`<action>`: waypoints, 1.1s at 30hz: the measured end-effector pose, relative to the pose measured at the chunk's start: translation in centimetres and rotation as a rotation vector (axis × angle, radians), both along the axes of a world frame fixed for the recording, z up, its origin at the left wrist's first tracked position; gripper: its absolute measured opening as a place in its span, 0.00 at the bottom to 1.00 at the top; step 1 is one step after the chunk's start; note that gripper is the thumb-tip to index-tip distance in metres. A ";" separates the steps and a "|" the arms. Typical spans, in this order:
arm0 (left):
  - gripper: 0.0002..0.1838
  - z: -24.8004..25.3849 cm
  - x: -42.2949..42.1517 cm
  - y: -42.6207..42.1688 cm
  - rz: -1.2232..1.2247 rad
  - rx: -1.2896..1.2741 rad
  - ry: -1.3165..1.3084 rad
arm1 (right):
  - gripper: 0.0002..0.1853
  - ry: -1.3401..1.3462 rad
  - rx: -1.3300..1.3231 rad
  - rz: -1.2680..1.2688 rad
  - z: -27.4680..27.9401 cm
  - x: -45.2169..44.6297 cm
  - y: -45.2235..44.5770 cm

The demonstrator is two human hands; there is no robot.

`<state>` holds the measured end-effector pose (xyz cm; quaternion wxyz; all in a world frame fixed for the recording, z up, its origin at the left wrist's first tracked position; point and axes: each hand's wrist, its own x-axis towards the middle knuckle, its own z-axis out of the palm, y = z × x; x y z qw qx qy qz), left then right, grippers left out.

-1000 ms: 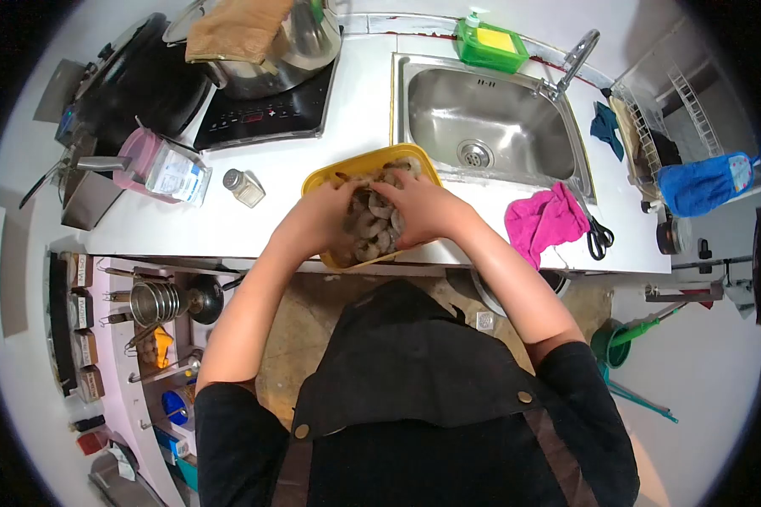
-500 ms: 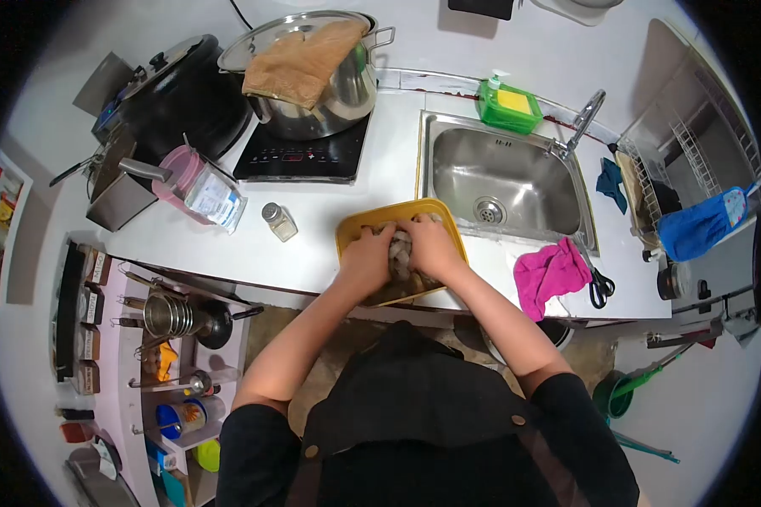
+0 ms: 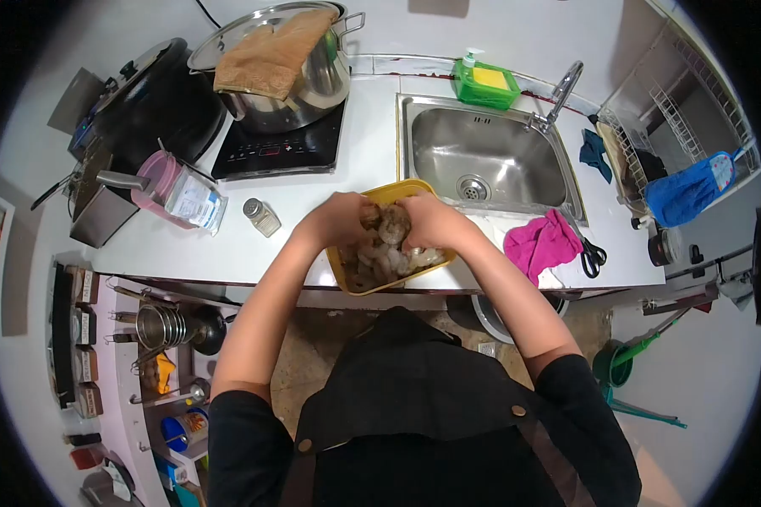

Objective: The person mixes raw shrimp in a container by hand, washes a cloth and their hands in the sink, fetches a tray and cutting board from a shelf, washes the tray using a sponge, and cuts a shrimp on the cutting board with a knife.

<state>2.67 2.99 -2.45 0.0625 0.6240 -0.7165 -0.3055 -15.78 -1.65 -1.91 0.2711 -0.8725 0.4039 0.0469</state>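
Narrow kitchen, pale walls. White tabletop (image 3: 228,258) runs across the view above a tan floor (image 3: 304,351); a lilac shelf unit (image 3: 120,363) stands below its left part. On the tabletop, in descending size: black lidded pot (image 3: 156,114) at far left; steel stockpot (image 3: 325,80) with glass lid, a brown cloth (image 3: 271,59) draped over it, on a black induction cooktop (image 3: 313,156); stainless sink (image 3: 490,152), set in right of the cooktop, with a curved faucet (image 3: 566,89) at its rear corner. Yellow rectangular container (image 3: 359,291) at the front edge, between shaker and magenta cloth, holding raw shrimp (image 3: 389,260). Magenta cloth (image 3: 539,245) crumpled in front of the sink; black-handled scissors (image 3: 592,258) just beside it. Glass shaker (image 3: 262,217), upper end tilted away to the left in this view.

Hands: right hand (image 3: 338,221) at the container's left side, left hand (image 3: 435,224) at its right; slightly apart, fingers curved down into the shrimp, some shrimp between them.

Obscured: fingertips covered by shrimp and the hands themselves; cannot tell whether either hand grips any. Container's rim partly covered by both hands. Shrimp count not readable. Contents of the steel stockpot hidden by cloth and lid. Scissor blades largely hidden near the magenta cloth. Lower shelves cut off by the dark lens border.
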 end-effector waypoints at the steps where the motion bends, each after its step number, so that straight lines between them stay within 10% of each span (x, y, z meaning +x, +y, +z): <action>1: 0.38 -1.1 -0.2 -0.3 -0.036 0.027 -0.010 | 0.37 0.029 0.010 0.014 -1.0 0.2 -0.2; 6: 0.58 -2.4 -3.3 0.5 -0.007 0.083 -0.279 | 0.37 0.198 -0.121 -0.145 -3.3 2.3 1.5; 10: 0.52 -4.2 -3.1 1.1 0.080 0.006 -0.063 | 0.21 0.021 -0.202 -0.165 -5.7 2.1 0.8; 17: 0.40 0.5 -3.2 2.6 0.105 -0.286 0.047 | 0.24 -0.382 -0.080 -0.190 -2.2 0.0 2.5; 23: 0.30 3.4 -3.2 4.3 -0.141 -0.038 -0.003 | 0.30 -0.482 0.009 0.011 1.6 -5.7 -0.2; 28: 0.25 3.1 -4.5 4.5 -0.016 -0.017 0.018 | 0.25 -0.938 0.400 -0.815 -5.9 -15.3 -14.7; 33: 0.24 5.8 -7.5 4.1 0.377 -0.197 0.022 | 0.35 -1.242 0.672 -1.084 -11.0 -23.1 -28.5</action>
